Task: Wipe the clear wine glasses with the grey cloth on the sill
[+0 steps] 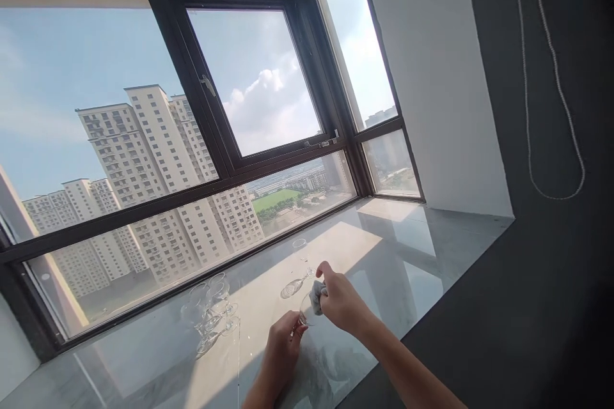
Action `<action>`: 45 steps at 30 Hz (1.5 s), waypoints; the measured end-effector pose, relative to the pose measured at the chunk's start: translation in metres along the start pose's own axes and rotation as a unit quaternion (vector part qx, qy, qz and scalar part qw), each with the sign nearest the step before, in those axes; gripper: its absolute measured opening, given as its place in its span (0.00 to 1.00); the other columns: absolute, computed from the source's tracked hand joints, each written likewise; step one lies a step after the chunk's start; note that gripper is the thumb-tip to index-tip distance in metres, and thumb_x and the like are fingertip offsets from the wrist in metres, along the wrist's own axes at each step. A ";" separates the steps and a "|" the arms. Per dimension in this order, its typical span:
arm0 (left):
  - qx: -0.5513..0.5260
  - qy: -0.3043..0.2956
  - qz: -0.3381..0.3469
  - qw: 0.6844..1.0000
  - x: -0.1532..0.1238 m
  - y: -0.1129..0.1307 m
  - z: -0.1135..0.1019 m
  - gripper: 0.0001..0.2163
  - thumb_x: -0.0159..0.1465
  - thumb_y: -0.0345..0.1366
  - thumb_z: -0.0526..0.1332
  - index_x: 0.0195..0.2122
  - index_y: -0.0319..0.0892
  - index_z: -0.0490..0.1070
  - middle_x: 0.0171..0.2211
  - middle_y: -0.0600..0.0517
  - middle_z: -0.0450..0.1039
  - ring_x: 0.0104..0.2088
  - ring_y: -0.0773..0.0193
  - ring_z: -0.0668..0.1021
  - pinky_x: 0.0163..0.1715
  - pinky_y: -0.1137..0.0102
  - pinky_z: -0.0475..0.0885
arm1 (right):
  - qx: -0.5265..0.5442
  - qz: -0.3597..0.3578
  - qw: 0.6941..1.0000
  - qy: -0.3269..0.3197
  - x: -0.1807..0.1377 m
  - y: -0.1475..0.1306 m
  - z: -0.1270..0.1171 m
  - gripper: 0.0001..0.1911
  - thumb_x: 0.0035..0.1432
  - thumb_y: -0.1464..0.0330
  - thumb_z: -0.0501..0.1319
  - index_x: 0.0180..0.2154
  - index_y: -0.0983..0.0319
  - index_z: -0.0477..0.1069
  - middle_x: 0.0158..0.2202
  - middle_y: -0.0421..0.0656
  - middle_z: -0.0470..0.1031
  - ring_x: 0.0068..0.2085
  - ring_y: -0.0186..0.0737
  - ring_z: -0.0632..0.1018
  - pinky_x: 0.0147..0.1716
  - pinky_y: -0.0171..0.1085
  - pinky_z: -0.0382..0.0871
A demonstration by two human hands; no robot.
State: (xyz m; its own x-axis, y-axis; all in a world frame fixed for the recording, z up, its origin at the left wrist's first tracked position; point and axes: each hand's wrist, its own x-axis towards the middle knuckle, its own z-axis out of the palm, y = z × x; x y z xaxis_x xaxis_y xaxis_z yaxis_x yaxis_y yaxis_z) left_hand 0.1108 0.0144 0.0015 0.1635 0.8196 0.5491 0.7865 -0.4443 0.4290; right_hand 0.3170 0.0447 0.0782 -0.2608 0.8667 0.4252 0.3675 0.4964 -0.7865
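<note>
Sunlight falls across a glossy windowsill (158, 345) facing pale tower blocks (158, 134) as, from afar, I watch a clear glass (306, 308) between two bare hands. The left hand (285, 342) pinches its near end; the right hand (345, 300) clutches a crumpled grey cloth (316, 297) against it, though inside or outside the bowl I cannot tell. One standing glass (302, 252) lies beyond the right hand, a cluster of stemmed glasses (215, 294) left of the left. I judge the held piece light, stiff, slippery and fragile, best gripped low and gently, away from its rim.
</note>
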 end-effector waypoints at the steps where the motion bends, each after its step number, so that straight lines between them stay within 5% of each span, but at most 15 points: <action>1: -0.005 -0.002 -0.009 1.000 0.000 0.000 0.000 0.10 0.66 0.38 0.57 0.29 0.42 0.69 0.26 0.52 0.72 0.27 0.65 0.73 0.28 0.73 0.65 | 0.055 0.028 0.998 -0.026 0.001 0.000 -0.003 0.20 0.43 0.80 0.55 0.39 0.59 0.60 0.23 0.35 0.64 0.24 0.33 0.64 0.23 0.31 0.52; 4: -0.053 -0.008 -0.039 0.998 0.000 0.001 0.004 0.09 0.65 0.38 0.56 0.29 0.42 0.70 0.24 0.53 0.71 0.25 0.65 0.73 0.27 0.72 0.67 | 0.235 0.113 0.964 -0.043 0.007 0.002 -0.008 0.20 0.43 0.75 0.58 0.41 0.58 0.61 0.26 0.35 0.67 0.23 0.33 0.68 0.21 0.30 0.57; 7: -0.135 0.022 -0.053 0.989 0.003 0.000 0.008 0.08 0.63 0.39 0.58 0.31 0.41 0.71 0.25 0.52 0.72 0.27 0.64 0.75 0.31 0.70 0.71 | 0.350 0.168 0.920 0.054 0.012 0.006 -0.009 0.21 0.43 0.70 0.61 0.43 0.59 0.60 0.29 0.39 0.72 0.28 0.38 0.74 0.24 0.34 0.64; 11: -0.239 0.078 -0.109 0.962 0.007 -0.002 0.012 0.10 0.58 0.43 0.64 0.33 0.40 0.73 0.34 0.48 0.74 0.33 0.61 0.77 0.32 0.68 0.74 | 0.364 0.159 0.898 0.191 0.015 0.010 -0.015 0.22 0.45 0.66 0.63 0.43 0.59 0.61 0.34 0.43 0.76 0.32 0.41 0.77 0.29 0.38 0.70; 16: -0.307 0.037 -0.147 0.939 0.024 0.002 0.028 0.12 0.53 0.43 0.68 0.30 0.38 0.74 0.35 0.46 0.74 0.36 0.59 0.77 0.30 0.68 0.75 | 0.326 0.139 0.899 0.257 0.018 0.015 -0.027 0.23 0.44 0.64 0.64 0.44 0.60 0.62 0.33 0.43 0.76 0.32 0.41 0.77 0.28 0.38 0.71; 20: -0.312 0.040 -0.164 0.935 0.056 -0.001 0.051 0.11 0.53 0.41 0.66 0.30 0.38 0.76 0.37 0.45 0.75 0.38 0.56 0.78 0.30 0.67 0.75 | 0.318 0.137 0.898 0.269 0.021 0.017 -0.030 0.23 0.45 0.65 0.64 0.44 0.60 0.62 0.33 0.42 0.75 0.31 0.40 0.76 0.28 0.37 0.71; 26: -0.177 0.109 -0.160 0.965 0.093 -0.023 0.069 0.05 0.52 0.37 0.65 0.28 0.41 0.75 0.36 0.48 0.76 0.42 0.57 0.77 0.48 0.61 0.70 | 0.317 0.116 0.894 0.295 0.022 0.020 -0.035 0.24 0.46 0.63 0.65 0.45 0.60 0.62 0.32 0.41 0.74 0.30 0.38 0.76 0.28 0.36 0.71; 37: -0.132 0.099 -0.193 0.967 0.108 -0.049 0.083 0.08 0.54 0.38 0.66 0.28 0.40 0.71 0.41 0.45 0.73 0.37 0.62 0.75 0.36 0.70 0.69 | 0.313 0.120 0.898 0.285 0.020 0.018 -0.037 0.24 0.46 0.63 0.65 0.45 0.58 0.61 0.35 0.43 0.74 0.32 0.39 0.76 0.30 0.37 0.71; 45: -0.088 0.079 -0.163 0.979 0.117 -0.054 0.087 0.10 0.53 0.36 0.68 0.22 0.41 0.67 0.38 0.48 0.70 0.40 0.60 0.73 0.45 0.69 0.66 | 0.310 0.122 0.898 0.287 0.018 0.011 -0.038 0.24 0.45 0.63 0.64 0.45 0.59 0.61 0.34 0.43 0.74 0.33 0.41 0.76 0.31 0.38 0.71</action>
State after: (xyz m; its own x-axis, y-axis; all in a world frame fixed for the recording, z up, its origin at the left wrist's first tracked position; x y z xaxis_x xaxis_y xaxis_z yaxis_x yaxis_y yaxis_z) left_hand 0.1389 0.1660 -0.0194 -0.1849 0.8679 0.4610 0.6639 -0.2355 0.7098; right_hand 0.3499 0.0680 0.0938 0.3294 0.9164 0.2274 -0.2630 0.3204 -0.9101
